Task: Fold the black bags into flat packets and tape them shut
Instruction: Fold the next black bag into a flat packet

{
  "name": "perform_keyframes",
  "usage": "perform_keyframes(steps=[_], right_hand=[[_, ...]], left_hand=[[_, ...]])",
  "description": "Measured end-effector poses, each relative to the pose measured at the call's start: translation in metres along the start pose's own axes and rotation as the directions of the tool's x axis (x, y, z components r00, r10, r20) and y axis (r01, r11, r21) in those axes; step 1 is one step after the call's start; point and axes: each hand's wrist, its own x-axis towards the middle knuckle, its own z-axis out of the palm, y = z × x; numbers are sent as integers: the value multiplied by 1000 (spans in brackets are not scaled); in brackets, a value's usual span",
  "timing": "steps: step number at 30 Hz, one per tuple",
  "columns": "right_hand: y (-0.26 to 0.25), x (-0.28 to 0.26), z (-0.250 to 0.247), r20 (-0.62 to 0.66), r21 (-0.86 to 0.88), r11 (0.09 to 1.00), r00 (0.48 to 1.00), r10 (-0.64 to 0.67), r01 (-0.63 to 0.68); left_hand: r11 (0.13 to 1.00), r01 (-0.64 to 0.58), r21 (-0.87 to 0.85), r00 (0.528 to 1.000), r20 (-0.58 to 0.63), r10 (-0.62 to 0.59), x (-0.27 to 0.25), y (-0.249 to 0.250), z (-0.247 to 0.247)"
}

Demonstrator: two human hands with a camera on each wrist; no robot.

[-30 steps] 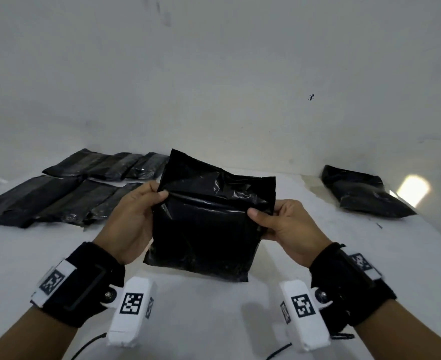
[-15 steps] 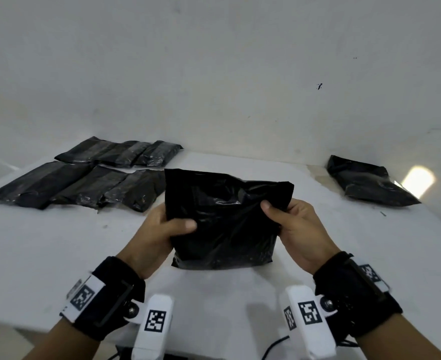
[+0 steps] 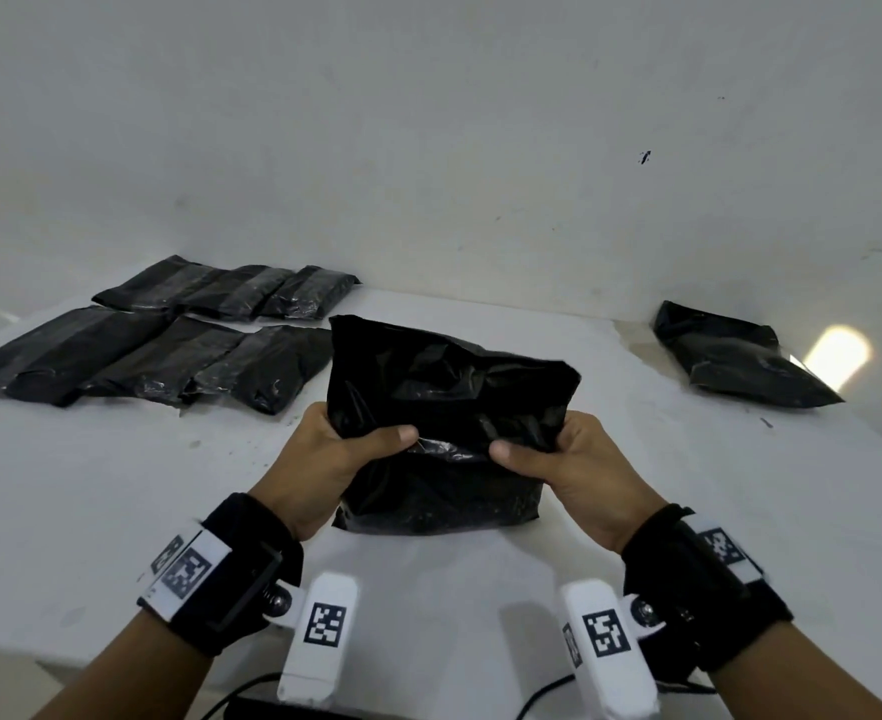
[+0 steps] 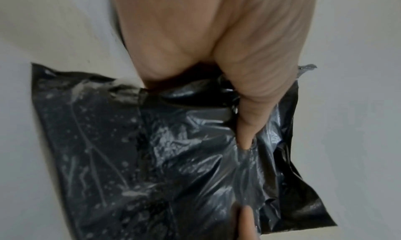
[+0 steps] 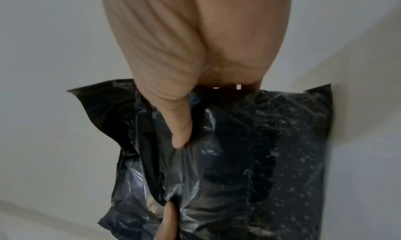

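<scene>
A filled black plastic bag (image 3: pixel 444 407) stands on its bottom edge on the white table (image 3: pixel 116 485), its loose top part creased and bent toward me. My left hand (image 3: pixel 345 449) grips its left side, thumb across the front at mid-height. My right hand (image 3: pixel 553 449) grips the right side the same way, the two thumbs nearly meeting. In the left wrist view the thumb presses into the crinkled bag (image 4: pixel 173 158), and the right wrist view shows the same on the bag (image 5: pixel 238 158). The fingers behind the bag are hidden.
Several folded black packets (image 3: pixel 158 350) lie in two rows at the table's back left. Another black bag (image 3: pixel 735 356) lies at the back right near a bright light patch. A white wall rises behind the table. The table's front edge runs just below my wrists.
The bag came down from the air onto the table in front of me. Both thumbs slid inward along the front toward the middle, and the top part has bent over.
</scene>
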Motion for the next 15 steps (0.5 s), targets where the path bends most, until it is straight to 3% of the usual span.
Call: perform_keyframes(steps=[8,15], right_hand=[[-4,0,-4,-2,43,998,999,53,-53],[-2,2,-5,-47,65,997,998,46,-43]], left_hand=[[998,44,-38,999,3,-44,2,2,-2],[992,47,121,996,70,-56,1,-3,-12]])
